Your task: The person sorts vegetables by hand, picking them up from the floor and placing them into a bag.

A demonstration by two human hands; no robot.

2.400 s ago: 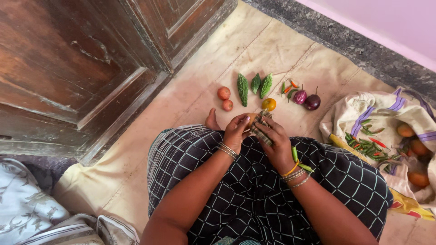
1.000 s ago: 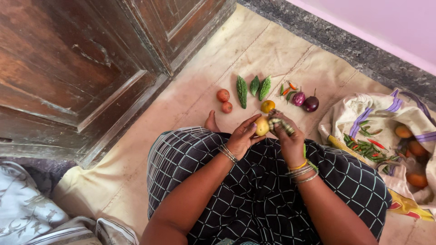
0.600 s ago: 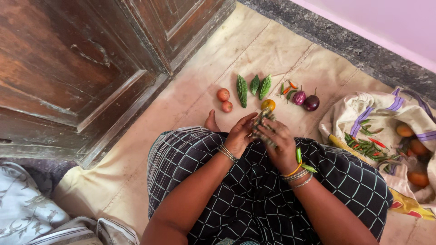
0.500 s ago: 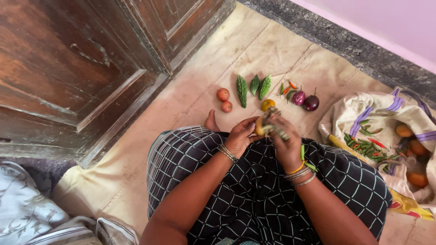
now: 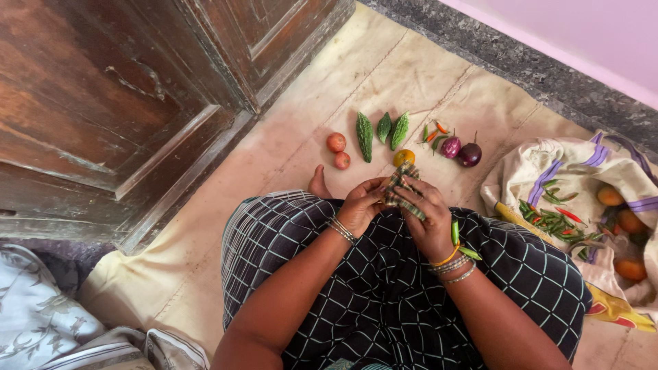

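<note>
Checked cloth point(image 5: 401, 185) clasped between both hands point(image 5: 397, 205)

Dark brown panelled wooden door point(image 5: 130, 89) filling the upper left of the frame. Pale beige stone floor point(image 5: 384, 75) at centre. Speckled grey stone skirting point(image 5: 521, 65) beneath a lilac painted wall point(image 5: 596, 34), upper right. Soft, even daylight.

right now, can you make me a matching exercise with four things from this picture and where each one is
Things:
1. checked cloth
2. bitter gourds
3. purple eggplants
4. chillies

Places:
a. on the open bag at the right
b. in the right hand
c. on the mat, right end of the row
d. on the mat, right of the red tomatoes

Pairs: 1-b, 2-d, 3-c, 4-a
</note>
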